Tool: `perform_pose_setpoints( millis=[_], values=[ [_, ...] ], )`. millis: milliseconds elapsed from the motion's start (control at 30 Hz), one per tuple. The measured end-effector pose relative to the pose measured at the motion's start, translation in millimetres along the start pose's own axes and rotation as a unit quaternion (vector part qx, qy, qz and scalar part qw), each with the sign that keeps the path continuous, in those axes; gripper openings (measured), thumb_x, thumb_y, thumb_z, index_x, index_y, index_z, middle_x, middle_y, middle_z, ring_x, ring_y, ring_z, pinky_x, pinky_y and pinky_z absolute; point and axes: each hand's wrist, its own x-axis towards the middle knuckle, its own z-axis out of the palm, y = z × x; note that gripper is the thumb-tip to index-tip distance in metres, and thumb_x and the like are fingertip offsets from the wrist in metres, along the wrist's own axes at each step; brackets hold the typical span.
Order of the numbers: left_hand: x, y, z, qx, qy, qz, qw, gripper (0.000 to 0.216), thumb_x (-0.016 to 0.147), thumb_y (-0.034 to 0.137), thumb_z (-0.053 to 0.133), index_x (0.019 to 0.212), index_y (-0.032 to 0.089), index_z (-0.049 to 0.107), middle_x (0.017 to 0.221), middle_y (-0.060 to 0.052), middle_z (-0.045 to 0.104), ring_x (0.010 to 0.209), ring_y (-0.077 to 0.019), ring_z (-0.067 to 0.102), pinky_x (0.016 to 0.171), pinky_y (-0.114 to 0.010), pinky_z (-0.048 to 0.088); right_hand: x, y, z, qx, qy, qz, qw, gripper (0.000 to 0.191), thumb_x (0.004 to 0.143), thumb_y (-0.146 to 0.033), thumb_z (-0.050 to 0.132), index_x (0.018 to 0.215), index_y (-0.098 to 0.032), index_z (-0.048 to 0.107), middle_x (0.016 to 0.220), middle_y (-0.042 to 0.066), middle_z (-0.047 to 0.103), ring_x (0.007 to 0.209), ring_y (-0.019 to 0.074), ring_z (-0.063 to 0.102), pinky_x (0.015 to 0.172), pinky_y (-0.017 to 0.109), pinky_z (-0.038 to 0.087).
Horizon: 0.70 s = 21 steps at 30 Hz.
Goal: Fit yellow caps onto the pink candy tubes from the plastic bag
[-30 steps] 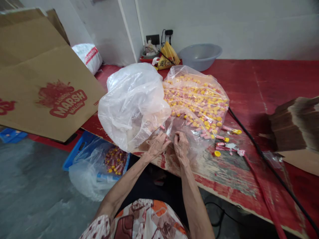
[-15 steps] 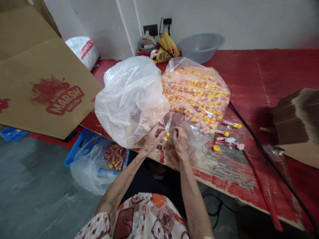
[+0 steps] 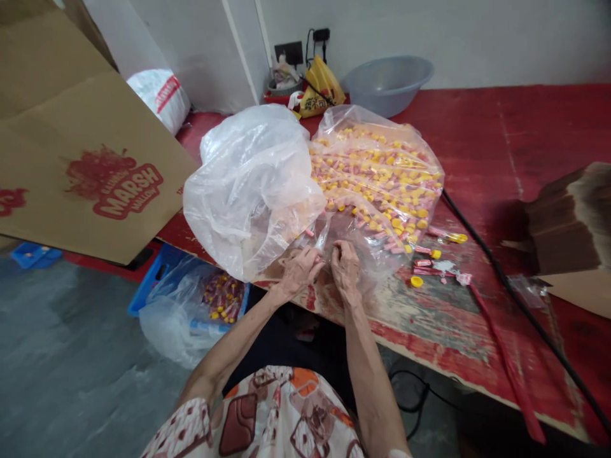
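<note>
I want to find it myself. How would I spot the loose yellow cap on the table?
On the red table, find the clear bag of yellow-capped pink tubes. Right of the right hand, past the bag's edge, lies the yellow cap. Unlike the capped tubes beside it, it has no tube attached.

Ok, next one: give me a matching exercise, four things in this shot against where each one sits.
Things:
1. grey basin
2. blue crate
3. black cable
4. bag of yellow-capped tubes

Places:
A. on the floor, below the near edge of the table
B. in the middle of the table, lying flat
C. at the far table edge, by the wall
D. running across the table's right side

Pairs: 1-C, 2-A, 3-D, 4-B.
</note>
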Motion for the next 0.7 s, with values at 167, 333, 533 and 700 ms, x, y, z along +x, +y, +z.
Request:
perform_pose_setpoints(
  millis=[167,333,533,700],
  values=[
    [0,5,4,-0.047,0.038,-0.011,0.998,0.018,0.102,0.031,0.064,0.116,0.022,0.068,0.101,-0.005,0.073,0.092,-0.0206,0.071,0.088,-0.033,0.058,0,2,0,0.0,-0.01,0.001,1.0,0.023,0.095,-0.019,0.045,0.098,-0.023,0.067,0.101,0.009,0.073,0.093,0.0235,0.065,0.087,0.036,0.052],
    [3,5,6,-0.066,0.025,-0.027,0.997,0.01,0.098,0.029,0.066,0.105,0.021,0.069,0.099,-0.006,0.074,0.089,-0.0205,0.073,0.089,-0.035,0.06,-1,1,-1,-0.009,-0.01,0.003,1.0,0.023,0.097,-0.021,0.044,0.098,-0.022,0.067,0.1,0.01,0.072,0.094,0.0235,0.065,0.089,0.036,0.051],
    [3,-3,-7,-0.306,-0.017,-0.172,0.936,0.036,0.103,0.052,0.058,0.116,0.02,0.067,0.092,-0.004,0.074,0.07,-0.015,0.074,0.059,-0.024,0.06,-1,1,-1,-0.009,-0.002,0.002,1.0,0.023,0.096,-0.022,0.044,0.097,-0.022,0.067,0.101,0.01,0.073,0.094,0.0233,0.064,0.089,0.037,0.051],
    [-5,-8,-5,-0.23,0.032,-0.123,0.965,0.032,0.103,0.051,0.062,0.109,0.02,0.07,0.098,-0.005,0.076,0.084,-0.0177,0.076,0.075,-0.028,0.064,0,0,-4,-0.009,-0.004,0.008,1.0,0.023,0.096,-0.024,0.045,0.098,-0.023,0.068,0.101,0.009,0.073,0.096,0.0237,0.065,0.091,0.037,0.052]
  ],
)
